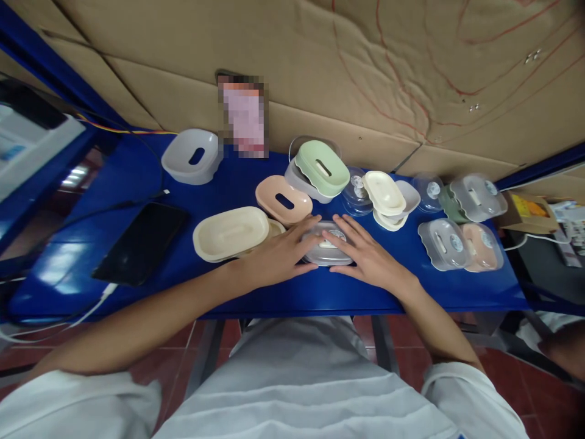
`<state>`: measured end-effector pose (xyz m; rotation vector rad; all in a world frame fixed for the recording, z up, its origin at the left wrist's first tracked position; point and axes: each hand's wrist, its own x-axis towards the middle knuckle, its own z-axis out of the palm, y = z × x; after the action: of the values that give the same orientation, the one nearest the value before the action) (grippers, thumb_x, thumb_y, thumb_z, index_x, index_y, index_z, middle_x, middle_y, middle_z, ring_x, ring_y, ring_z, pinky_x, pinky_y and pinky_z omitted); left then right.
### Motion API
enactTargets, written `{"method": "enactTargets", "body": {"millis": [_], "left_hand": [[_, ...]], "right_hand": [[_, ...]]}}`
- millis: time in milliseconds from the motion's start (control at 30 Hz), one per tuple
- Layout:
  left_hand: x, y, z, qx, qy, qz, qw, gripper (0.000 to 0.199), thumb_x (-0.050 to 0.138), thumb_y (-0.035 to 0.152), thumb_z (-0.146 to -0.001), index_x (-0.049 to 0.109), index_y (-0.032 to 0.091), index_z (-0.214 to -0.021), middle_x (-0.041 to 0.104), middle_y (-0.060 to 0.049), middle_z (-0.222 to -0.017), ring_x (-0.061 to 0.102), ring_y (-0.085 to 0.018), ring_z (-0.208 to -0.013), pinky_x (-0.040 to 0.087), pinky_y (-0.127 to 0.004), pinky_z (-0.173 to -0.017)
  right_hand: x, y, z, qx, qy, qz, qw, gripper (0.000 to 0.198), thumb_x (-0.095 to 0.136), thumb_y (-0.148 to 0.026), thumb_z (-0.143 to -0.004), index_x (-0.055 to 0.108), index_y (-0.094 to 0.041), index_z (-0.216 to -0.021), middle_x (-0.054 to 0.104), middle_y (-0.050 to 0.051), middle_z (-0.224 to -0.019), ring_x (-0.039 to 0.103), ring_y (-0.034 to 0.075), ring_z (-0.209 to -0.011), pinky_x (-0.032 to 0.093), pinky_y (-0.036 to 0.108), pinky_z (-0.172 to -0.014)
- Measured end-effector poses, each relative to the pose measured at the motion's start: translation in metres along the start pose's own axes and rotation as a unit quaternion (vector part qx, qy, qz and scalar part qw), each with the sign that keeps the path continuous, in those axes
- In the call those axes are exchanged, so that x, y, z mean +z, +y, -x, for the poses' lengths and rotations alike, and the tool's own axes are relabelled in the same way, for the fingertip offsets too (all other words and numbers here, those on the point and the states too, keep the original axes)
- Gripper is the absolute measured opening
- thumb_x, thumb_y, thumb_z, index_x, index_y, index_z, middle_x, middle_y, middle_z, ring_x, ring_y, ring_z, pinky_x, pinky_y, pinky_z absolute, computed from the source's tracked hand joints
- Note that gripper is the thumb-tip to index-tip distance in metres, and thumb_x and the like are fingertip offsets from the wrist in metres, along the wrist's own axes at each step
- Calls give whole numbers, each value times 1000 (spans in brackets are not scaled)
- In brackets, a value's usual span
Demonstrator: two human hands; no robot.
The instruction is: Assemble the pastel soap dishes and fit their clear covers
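A lidded soap dish with a clear cover and a round label lies on the blue table in front of me. My left hand rests on its left side, fingers stretched out and the thumb over the lid. From the right, my right hand lies on the same dish with spread fingers. The hands hide much of its sides. Close by my left hand are a peach soap dish base with a slot and a cream oblong tray, under which another cream piece peeks out.
Behind are a green soap dish base on a grey one, clear lids and stacked cream trays. Covered dishes sit at right. A grey base, a black phone and cables lie left. Cardboard stands behind the table.
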<state>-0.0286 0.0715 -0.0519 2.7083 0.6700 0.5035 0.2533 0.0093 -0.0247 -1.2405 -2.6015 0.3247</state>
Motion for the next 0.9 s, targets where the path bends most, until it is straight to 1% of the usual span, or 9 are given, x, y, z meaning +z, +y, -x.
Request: {"method": "enactTargets", "body": {"millis": [100,167,267,400,567,733,800,900], "left_hand": [[-2,0,-1,7,-2,8,1000,63,75,32,-102,47,22,-157,36,-23,-177,39,-39,-165,52,-57,-124],[-4,-1,-1,4,-4,25,1000,63,75,33,-102,47,23,-157,38,-22,-176,41,-38,-164,52,-58,-124],[-6,-2,-3,-9,-8,65,998,63,78,37,-100,49,25,-154,41,-20,-175,46,-38,-161,53,-59,-123],[-4,0,-3,-40,-4,97,994,59,79,42,-99,54,23,-149,43,-21,-173,47,-40,-160,51,-62,-123],[4,5,-4,-63,14,85,994,60,78,43,-98,55,21,-148,44,-22,-172,45,-42,-160,53,-64,-121],[6,6,-3,-70,24,75,994,61,80,44,-98,55,24,-150,46,-21,-170,46,-41,-160,53,-61,-121],[6,6,-3,-71,26,74,994,60,79,44,-98,55,24,-149,47,-19,-169,47,-40,-159,53,-59,-122],[7,7,-3,-65,35,84,994,60,80,43,-97,55,25,-149,48,-18,-167,47,-38,-159,50,-57,-125]], "right_hand": [[4,-1,1,-6,8,14,1000,96,72,-41,-104,13,-39,-179,18,11,-186,20,40,-171,37,67,-133],[5,1,2,-8,12,17,1000,95,72,-41,-104,14,-38,-179,20,11,-185,21,40,-171,37,67,-133],[6,7,3,-19,12,6,1000,94,73,-47,-103,19,-38,-179,23,11,-185,22,39,-171,36,67,-134],[8,17,3,-32,27,-5,999,92,73,-56,-100,27,-35,-177,28,13,-183,26,38,-170,36,65,-134],[15,27,2,-34,58,-17,998,91,76,-59,-98,33,-37,-175,32,12,-181,32,37,-167,38,65,-133],[30,39,2,-57,111,-27,992,84,80,-62,-93,49,-37,-167,42,13,-176,38,39,-164,40,67,-130],[34,43,2,-51,111,-34,992,83,81,-64,-91,53,-38,-165,45,13,-174,39,40,-164,39,68,-130],[36,46,4,-39,104,-48,993,81,82,-64,-91,55,-40,-163,46,11,-174,37,41,-164,38,70,-130]]}}
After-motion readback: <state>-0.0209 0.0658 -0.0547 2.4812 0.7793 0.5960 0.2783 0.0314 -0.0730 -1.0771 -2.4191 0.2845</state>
